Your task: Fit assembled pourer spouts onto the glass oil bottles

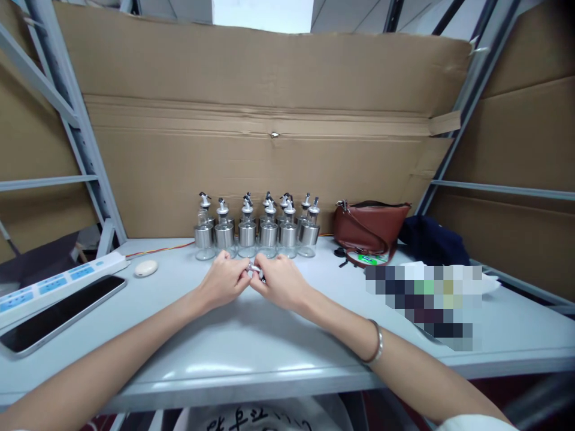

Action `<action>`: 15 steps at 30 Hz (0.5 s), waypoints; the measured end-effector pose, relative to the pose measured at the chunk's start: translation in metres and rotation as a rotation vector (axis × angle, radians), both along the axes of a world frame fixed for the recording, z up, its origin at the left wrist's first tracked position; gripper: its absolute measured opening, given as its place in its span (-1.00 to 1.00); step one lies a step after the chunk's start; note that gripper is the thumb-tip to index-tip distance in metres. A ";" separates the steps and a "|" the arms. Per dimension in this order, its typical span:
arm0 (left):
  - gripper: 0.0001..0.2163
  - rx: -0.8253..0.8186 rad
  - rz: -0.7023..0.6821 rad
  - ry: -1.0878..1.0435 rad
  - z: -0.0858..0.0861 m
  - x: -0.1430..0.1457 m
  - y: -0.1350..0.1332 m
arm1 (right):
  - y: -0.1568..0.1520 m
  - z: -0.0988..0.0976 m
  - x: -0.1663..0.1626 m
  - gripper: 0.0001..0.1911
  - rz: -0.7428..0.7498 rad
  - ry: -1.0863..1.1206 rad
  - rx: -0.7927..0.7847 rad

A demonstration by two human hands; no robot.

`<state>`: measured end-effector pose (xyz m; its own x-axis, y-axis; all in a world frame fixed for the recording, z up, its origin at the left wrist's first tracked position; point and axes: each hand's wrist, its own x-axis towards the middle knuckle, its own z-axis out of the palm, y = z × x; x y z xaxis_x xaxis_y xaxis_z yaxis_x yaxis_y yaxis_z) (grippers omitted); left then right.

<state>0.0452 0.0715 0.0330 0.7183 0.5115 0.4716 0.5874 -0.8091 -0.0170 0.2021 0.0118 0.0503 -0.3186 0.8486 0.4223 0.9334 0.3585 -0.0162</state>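
With your left hand (pixel 223 280) and right hand (pixel 279 281) pinching the small metal part (pixel 254 269) between their fingers, a loosened pinch risks dropping it toward the bottles (pixel 257 230).

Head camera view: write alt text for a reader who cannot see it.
Two bare hands, the left hand and right hand, meet over a pale table, pinching a small silvery part between the fingertips. Behind them stand rows of glass dispenser bottles with steel bands, against cardboard. A brown bag sits to the right; a power strip and phone lie left.
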 end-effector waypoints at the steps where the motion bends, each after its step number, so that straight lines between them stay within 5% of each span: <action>1: -0.83 -0.013 0.006 -0.010 0.000 0.001 0.000 | 0.001 -0.001 0.000 -0.86 0.010 -0.010 0.019; 15: -0.85 -0.042 -0.046 -0.036 -0.005 -0.008 -0.002 | 0.009 -0.005 0.012 -0.90 0.208 -0.146 0.194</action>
<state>0.0377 0.0700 0.0282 0.7243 0.4983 0.4765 0.5493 -0.8347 0.0379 0.2137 0.0208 0.0448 -0.5459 0.6674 0.5065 0.8273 0.5251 0.1998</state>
